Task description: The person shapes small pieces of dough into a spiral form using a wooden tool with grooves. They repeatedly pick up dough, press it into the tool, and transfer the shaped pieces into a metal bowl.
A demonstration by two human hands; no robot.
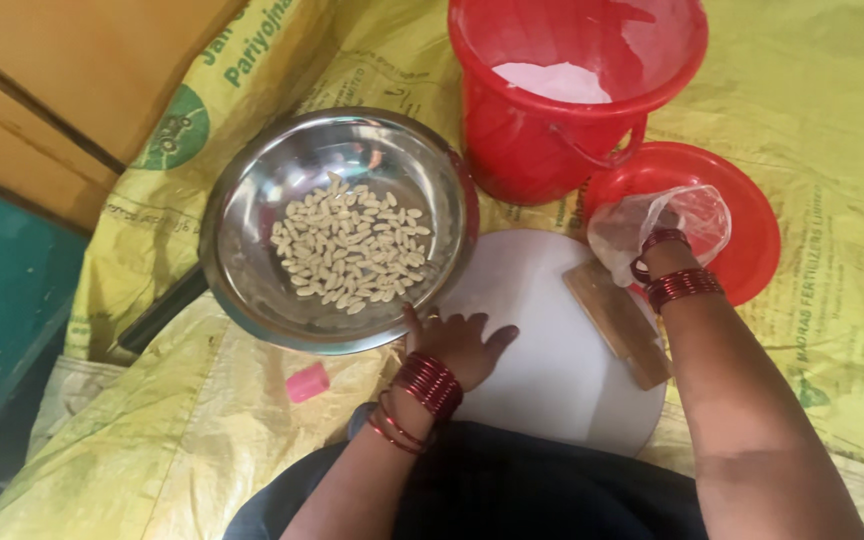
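Note:
My left hand (457, 340) rests flat on a round white board (542, 330), its fingers touching the rim of a steel bowl (242, 250). Inside the bowl lie several small pale dough pieces (350, 247). My right hand (657, 232) is covered by a clear plastic bag and sits over a red lid (752, 230). Red bangles circle both wrists. A flat wooden block (617, 322) lies on the board's right side, just below my right wrist.
A red bucket (552, 130) with white powder inside stands behind the board. A small pink block (307, 382) lies on the yellow woven sheet (832, 130). Wooden panels (62, 70) sit at the far left, beside a green floor.

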